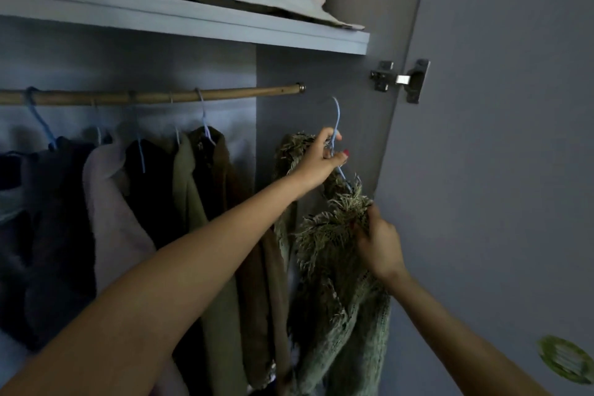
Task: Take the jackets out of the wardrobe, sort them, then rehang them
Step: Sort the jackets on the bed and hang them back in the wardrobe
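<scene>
head view: left hand (323,156) grips one hanger (336,125), right hand (379,243) pinches fringed jacket (334,254).

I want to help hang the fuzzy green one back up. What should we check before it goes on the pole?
1. Left hand grips the light blue wire hanger: ok.
2. Right hand holds the shaggy green knitted jacket: ok.
3. Jacket sits squarely on both hanger shoulders: not ok, it is bunched at one side.
4. Hanger hook is on the bamboo wardrobe rail: not ok, it is off the rail, right of its end.
5. Free rail space right of the brown coat: ok.
6. Sleeves untangled: cannot tell.
</scene>
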